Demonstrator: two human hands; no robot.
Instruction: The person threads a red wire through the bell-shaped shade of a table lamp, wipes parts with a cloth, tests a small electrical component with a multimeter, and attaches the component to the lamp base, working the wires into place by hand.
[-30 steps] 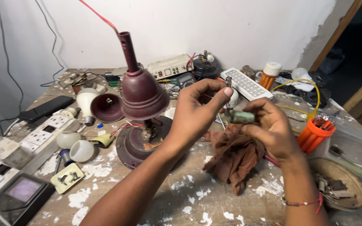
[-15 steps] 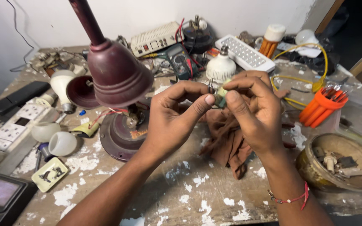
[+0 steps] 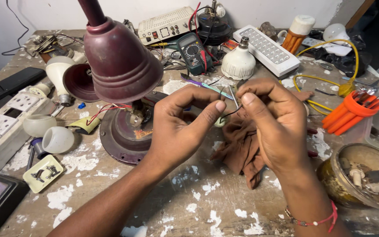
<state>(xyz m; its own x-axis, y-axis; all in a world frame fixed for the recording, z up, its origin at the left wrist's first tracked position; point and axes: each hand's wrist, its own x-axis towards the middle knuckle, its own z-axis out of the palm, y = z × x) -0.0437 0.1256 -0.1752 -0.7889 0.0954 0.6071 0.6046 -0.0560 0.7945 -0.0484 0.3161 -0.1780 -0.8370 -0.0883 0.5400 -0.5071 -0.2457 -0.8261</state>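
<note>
My left hand [image 3: 183, 127] and my right hand [image 3: 273, 123] meet over the middle of the paint-spattered workbench [image 3: 207, 206]. Together they pinch a small pale green part [image 3: 219, 121] with thin black wire leads [image 3: 231, 109] that stick up between thumbs and forefingers. Most of the part is hidden behind my fingers. A crumpled brown cloth [image 3: 242, 151] lies on the bench just under both hands. A dark red lamp with a bell-shaped cover [image 3: 119, 61] and a round base [image 3: 123, 136] stands just left of my left hand.
A multimeter [image 3: 192, 52], white bulb [image 3: 238, 62], white keypad unit [image 3: 266, 49] and white box [image 3: 165, 25] lie at the back. Orange-handled tools [image 3: 347, 112] and a bowl of small parts [image 3: 365, 175] sit right. Bulb globes [image 3: 58, 139], switch plates [image 3: 5, 118] lie left.
Both hands have come lower and nearer with the small part, which now sits deeper between my fingers with its wire leads showing. The view has tilted down toward the bench.
</note>
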